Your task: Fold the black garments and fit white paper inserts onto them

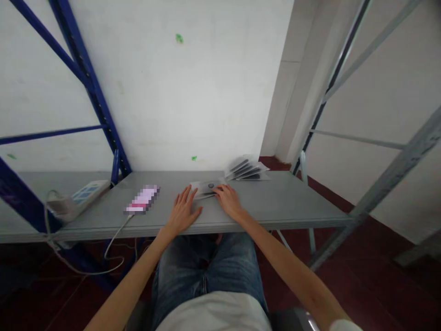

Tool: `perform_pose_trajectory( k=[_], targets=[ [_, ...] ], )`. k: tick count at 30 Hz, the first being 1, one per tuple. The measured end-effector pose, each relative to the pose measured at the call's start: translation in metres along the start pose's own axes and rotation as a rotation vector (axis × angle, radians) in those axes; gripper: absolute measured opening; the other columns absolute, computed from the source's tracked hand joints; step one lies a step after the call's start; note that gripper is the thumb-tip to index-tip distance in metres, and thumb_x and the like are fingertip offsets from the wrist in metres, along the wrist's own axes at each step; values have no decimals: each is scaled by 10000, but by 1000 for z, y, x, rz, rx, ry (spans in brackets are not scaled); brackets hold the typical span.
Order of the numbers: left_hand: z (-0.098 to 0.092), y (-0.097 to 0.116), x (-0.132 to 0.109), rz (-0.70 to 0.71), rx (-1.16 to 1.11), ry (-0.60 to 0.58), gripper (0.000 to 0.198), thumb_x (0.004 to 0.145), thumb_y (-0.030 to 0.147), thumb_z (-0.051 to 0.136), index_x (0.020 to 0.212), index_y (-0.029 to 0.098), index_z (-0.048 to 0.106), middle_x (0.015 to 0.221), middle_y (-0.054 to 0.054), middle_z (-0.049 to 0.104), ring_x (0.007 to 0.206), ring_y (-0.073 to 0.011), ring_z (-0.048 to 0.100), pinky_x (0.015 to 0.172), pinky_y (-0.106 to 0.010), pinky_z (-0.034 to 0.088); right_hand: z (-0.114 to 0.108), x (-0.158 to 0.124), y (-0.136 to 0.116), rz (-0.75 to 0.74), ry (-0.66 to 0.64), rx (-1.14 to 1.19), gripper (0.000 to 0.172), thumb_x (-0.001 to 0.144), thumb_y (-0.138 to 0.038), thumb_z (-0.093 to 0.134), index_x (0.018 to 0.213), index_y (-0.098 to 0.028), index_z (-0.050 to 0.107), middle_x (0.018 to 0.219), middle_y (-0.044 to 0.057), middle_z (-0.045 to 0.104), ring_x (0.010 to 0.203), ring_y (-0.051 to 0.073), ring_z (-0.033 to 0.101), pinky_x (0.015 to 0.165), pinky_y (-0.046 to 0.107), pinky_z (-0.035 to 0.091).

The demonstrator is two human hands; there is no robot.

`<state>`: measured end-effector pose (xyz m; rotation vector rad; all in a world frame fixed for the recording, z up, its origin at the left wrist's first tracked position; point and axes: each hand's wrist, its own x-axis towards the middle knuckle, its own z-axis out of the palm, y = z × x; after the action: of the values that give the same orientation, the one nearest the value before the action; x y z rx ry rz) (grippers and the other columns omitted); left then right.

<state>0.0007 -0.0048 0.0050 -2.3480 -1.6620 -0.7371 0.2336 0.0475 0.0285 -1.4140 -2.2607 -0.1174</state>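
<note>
Table [292, 202]: grey metal top, running the width of the view, set against a white wall.

1. Blue rack [93, 87]: upright and cross braces, standing at the table's far left.
2. Power strip [84, 194]: white with pale blue switches, lay at the left end of the table, long axis slanted towards the wall.
3. Phone [142, 200]: lay flat with its screen lit, just left of the left hand and apart from it. A white cable [115, 234] ran from its near end over the table's front edge.
4. Left hand [182, 210]: palm down on the bare table, fingers spread and pointing away from the body. It held nothing, and its fingertips lay just short of the packet's left end.
5. Packet [205, 187]: small, flat and pale with a dark round mark. It lay directly ahead of both hands, its long axis running left to right, parallel to the table's front edge.
6. Right hand [228, 200]: palm down, fingertips resting on the packet's right end, so the nearer of the two hands. Whether it pinched the edge or only pressed on it could not be told.
7. Stack of packets [246, 169]: fanned out loosely, beyond and to the right of the right hand, near the wall and apart from the single packet.
8. Grey rack [396, 165]: bare uprights and braces, standing at the right.
</note>
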Motion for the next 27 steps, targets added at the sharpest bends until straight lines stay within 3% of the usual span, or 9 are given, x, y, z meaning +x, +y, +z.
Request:
perform_pose_trajectory(
  k=[4, 6, 8, 13, 15, 19, 21, 24, 27],
  targets=[
    [-4, 2, 0, 42, -11, -63, 570, 1033, 445, 483, 1578, 285, 433, 1685, -93, 403, 1573, -279, 339, 1302, -554, 218, -6, -28, -21, -164, -42, 190, 459, 1008, -209, 535, 1446, -296, 636, 1453, 45, 626, 1339, 235, 539, 1166, 377, 424],
    [-6, 3, 1, 31, -28, -71, 522, 1045, 444, 464, 1545, 296, 479, 1641, -85, 472, 1527, -270, 420, 1302, -561, 219, -14, -38, -16, -220, -52, 240, 541, 980, -175, 555, 1511, -280, 568, 1520, 47, 580, 1395, 223, 504, 1207, 374, 381],
    [-8, 3, 1, 21, -52, -68, 498, 1062, 452, 431, 1532, 299, 493, 1622, -79, 497, 1500, -265, 459, 1296, -563, 242, -20, -45, -5, -156, -15, 224, 552, 968, -147, 555, 1508, -259, 564, 1510, 67, 586, 1404, 235, 496, 1204, 388, 380],
    [-8, 3, 1, 54, -83, -69, 474, 1087, 456, 383, 1517, 295, 503, 1611, -75, 516, 1488, -265, 481, 1279, -582, 284, -22, -51, 24, -21, 42, 200, 225, 1011, -177, 581, 1168, -231, 734, 1153, 66, 726, 1080, 220, 670, 1000, 338, 507],
    [-8, 4, 1, 76, -52, -13, 453, 1082, 440, 417, 1490, 278, 528, 1604, -93, 523, 1493, -283, 474, 1284, -619, 244, -21, -51, 27, -49, 94, 227, 164, 1028, -209, 596, 1107, -235, 738, 1093, 55, 728, 1009, 205, 683, 950, 320, 521],
    [-15, 13, 2, 221, 6, 168, 368, 1050, 398, 535, 1383, 263, 617, 1533, -107, 591, 1457, -309, 503, 1297, -653, 159, -20, -50, 13, -179, 234, 260, 163, 1057, -269, 585, 1111, -250, 738, 1094, 69, 729, 1084, 233, 667, 984, 348, 520],
    [-20, 20, 3, 325, -37, 216, 307, 1050, 368, 553, 1323, 266, 650, 1413, -92, 676, 1349, -277, 592, 1277, -594, 273, -20, -50, 2, -229, 274, 276, 186, 1067, -281, 569, 1145, -259, 737, 1099, 73, 732, 1083, 237, 669, 976, 355, 528],
    [-23, 31, 4, 401, -146, 259, 239, 1059, 338, 549, 1234, 241, 681, 1205, -81, 749, 1138, -237, 679, 1074, -444, 516, -19, -51, -13, -290, 297, 295, 212, 1077, -281, 550, 1186, -268, 731, 1074, 71, 744, 1045, 234, 677, 944, 355, 542],
    [-21, 37, 3, 416, -211, 282, 206, 1071, 305, 525, 1139, 222, 701, 1052, -72, 760, 991, -220, 688, 925, -376, 561, -18, -52, -21, -336, 301, 315, 203, 1083, -291, 543, 1172, -261, 723, 1029, 59, 756, 1007, 230, 676, 920, 353, 547]
  ],
)
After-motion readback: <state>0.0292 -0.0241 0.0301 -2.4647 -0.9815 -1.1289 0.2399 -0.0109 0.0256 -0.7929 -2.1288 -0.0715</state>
